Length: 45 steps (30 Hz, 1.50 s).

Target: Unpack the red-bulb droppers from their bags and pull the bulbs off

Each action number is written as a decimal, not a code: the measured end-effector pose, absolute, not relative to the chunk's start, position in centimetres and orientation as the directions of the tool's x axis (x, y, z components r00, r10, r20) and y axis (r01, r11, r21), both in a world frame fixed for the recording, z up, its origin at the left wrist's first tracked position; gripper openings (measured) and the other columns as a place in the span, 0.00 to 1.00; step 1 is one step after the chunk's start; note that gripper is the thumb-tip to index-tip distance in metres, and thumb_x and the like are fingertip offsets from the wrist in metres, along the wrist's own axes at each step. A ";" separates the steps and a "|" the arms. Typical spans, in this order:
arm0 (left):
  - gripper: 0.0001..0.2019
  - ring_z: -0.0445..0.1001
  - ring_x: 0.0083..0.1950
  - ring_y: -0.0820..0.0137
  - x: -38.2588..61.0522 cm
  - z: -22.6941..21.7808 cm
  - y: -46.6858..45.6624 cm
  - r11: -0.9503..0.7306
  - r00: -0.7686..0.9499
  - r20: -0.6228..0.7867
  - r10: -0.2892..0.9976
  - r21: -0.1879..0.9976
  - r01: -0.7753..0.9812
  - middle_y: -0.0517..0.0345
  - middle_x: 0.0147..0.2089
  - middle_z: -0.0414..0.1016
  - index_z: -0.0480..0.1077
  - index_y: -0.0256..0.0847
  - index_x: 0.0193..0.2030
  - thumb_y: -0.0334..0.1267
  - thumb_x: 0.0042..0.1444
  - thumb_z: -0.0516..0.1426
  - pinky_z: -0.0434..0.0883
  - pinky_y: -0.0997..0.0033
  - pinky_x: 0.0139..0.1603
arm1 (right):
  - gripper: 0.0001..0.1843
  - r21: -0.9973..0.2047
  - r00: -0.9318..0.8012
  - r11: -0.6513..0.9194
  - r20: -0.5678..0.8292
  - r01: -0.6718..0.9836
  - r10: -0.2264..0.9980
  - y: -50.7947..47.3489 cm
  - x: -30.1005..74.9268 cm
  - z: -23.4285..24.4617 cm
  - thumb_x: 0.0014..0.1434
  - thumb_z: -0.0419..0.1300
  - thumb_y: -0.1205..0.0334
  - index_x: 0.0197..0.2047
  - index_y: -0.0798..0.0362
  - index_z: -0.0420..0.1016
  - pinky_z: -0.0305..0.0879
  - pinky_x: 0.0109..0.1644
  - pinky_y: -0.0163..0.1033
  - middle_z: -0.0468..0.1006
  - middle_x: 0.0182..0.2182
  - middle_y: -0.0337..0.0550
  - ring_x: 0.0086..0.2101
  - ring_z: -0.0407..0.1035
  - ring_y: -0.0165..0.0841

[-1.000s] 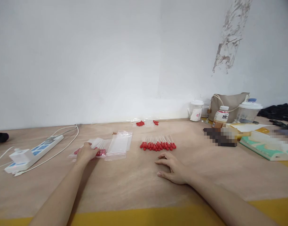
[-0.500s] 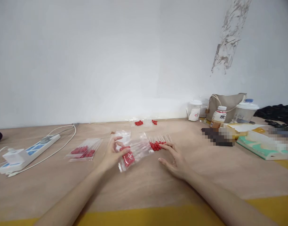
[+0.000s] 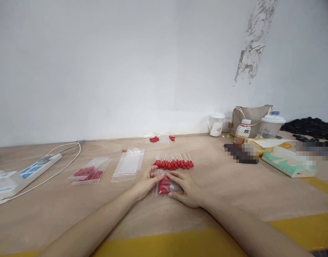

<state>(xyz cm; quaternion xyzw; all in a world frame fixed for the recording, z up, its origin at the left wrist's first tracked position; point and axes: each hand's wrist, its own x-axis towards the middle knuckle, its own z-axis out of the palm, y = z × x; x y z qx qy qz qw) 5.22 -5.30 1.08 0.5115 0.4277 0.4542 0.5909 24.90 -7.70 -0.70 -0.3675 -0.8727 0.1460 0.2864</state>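
A small clear zip bag (image 3: pixel 164 188) with red-tipped sticks in it lies on the table in front of me. My left hand (image 3: pixel 148 181) holds its left side, thumb and fingers closed at the edge. From the right, my right hand (image 3: pixel 189 189) grips the same bag, its thumb and forefinger on the plastic. Just beyond the bag a row of loose red-tipped sticks (image 3: pixel 176 164) lies with the pale stems pointing away. Flat clear zip bags (image 3: pixel 128 164) rest to the left. Farther left are filled bags of red-tipped sticks (image 3: pixel 89 172).
A white power strip (image 3: pixel 30 173) with a cable is at far left. Bags with red pieces (image 3: pixel 154 139) lie by the wall. On the right stand a lidded cup (image 3: pixel 216 125), a drink bottle (image 3: pixel 242 132), a grey bag (image 3: pixel 249 117) and a green-white box (image 3: pixel 288 162).
My left hand has brought the filled bag right and down to the table, off the flat bags. My right hand has left the loose sticks and now grips the bag too.
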 end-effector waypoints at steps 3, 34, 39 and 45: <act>0.28 0.74 0.33 0.71 3.6 1.2 -5.9 0.162 0.274 -0.134 0.953 0.983 -0.084 0.60 0.30 0.73 0.61 0.38 0.45 0.39 0.37 0.66 0.68 0.70 0.41 | 0.33 -0.484 -0.538 0.657 0.378 0.578 0.753 -7.8 24.9 -0.6 0.53 0.53 0.45 0.59 0.49 0.55 0.54 0.55 0.49 0.55 0.57 0.51 0.55 0.53 0.41; 0.14 0.72 0.35 0.70 3.3 1.2 -6.4 0.095 0.491 -0.082 0.867 0.995 -0.002 0.55 0.33 0.76 0.75 0.36 0.34 0.37 0.38 0.65 0.65 0.73 0.40 | 0.10 -0.011 -0.809 0.924 0.480 0.381 0.339 -4.1 21.7 3.4 0.57 0.53 0.61 0.40 0.44 0.74 0.56 0.47 0.41 0.72 0.41 0.40 0.44 0.61 0.32; 0.13 0.70 0.30 0.75 3.1 1.2 -6.2 0.127 0.468 -0.123 0.875 0.992 0.022 0.58 0.28 0.74 0.75 0.34 0.31 0.36 0.35 0.66 0.64 0.76 0.36 | 0.07 -0.043 -0.792 0.932 0.514 0.359 0.329 -4.0 21.3 3.1 0.56 0.55 0.63 0.34 0.47 0.75 0.56 0.45 0.39 0.74 0.35 0.37 0.39 0.63 0.30; 0.13 0.68 0.26 0.78 2.9 1.5 -6.1 0.246 0.452 -0.195 0.870 0.968 -0.056 0.62 0.23 0.72 0.74 0.34 0.29 0.33 0.33 0.67 0.65 0.77 0.34 | 0.09 -0.079 -0.743 0.927 0.575 0.368 0.344 -4.3 21.2 2.6 0.56 0.52 0.68 0.31 0.51 0.72 0.58 0.44 0.40 0.74 0.34 0.41 0.40 0.63 0.32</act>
